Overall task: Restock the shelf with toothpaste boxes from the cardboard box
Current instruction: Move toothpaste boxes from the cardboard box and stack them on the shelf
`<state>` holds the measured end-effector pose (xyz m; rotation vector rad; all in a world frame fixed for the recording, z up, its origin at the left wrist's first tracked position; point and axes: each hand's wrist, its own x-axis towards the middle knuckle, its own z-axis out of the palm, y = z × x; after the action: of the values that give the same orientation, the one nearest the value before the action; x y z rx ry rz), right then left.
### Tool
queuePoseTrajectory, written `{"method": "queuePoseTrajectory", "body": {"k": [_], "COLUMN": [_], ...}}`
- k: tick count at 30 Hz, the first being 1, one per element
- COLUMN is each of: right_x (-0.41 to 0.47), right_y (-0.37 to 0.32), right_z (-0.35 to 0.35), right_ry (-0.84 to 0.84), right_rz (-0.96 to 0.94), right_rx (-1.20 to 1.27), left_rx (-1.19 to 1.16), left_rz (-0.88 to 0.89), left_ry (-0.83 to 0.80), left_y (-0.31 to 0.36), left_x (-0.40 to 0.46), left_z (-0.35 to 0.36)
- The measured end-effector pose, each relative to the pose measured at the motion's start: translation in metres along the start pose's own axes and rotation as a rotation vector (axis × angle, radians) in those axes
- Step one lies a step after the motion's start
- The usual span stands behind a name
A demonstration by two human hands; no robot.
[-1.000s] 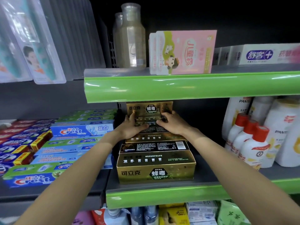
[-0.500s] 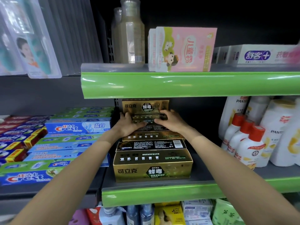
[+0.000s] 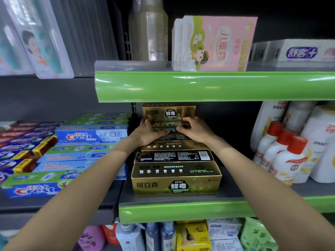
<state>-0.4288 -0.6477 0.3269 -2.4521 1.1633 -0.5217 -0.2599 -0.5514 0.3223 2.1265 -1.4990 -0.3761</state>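
Note:
Gold toothpaste boxes lie in a row running front to back on the grey shelf with a green front edge. At the back of the row another gold box sits on top. Just below it, my left hand and my right hand both hold one gold box, fingers curled over its top and ends, thumbs on its near face. The cardboard box is out of view.
Crest toothpaste boxes fill the lower shelf to the left. White shampoo bottles with orange caps stand to the right. The upper green-edged shelf hangs low over my hands and carries a pink box and a bottle.
Both hands stay on the same gold box at the back of the row and have shifted only slightly. My view has moved a little closer to the shelf.

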Motion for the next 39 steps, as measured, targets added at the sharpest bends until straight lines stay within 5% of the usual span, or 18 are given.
{"method": "queuePoseTrajectory", "body": {"k": [8,11,20,39], "right_x": [-0.035,-0.065,-0.089,-0.094], "right_y": [0.002,0.017,-0.001,-0.011], "right_z": [-0.020,-0.024,-0.023,-0.019], "right_ry": [0.038,-0.059,-0.326,-0.262], "right_rz": [-0.020,-0.013,0.056,0.073], "right_rx": [0.045,-0.021,0.050,0.171], "left_rx": [0.001,0.030,0.050,0.040], "left_rz": [0.045,0.141,0.004,-0.036], "left_ry": [0.019,0.042,-0.191,-0.208], "left_y": [0.010,0.003,0.007,-0.004], "left_x": [-0.039,-0.081,-0.108,-0.088], "left_z": [-0.023,-0.027,-0.018,-0.006]}}
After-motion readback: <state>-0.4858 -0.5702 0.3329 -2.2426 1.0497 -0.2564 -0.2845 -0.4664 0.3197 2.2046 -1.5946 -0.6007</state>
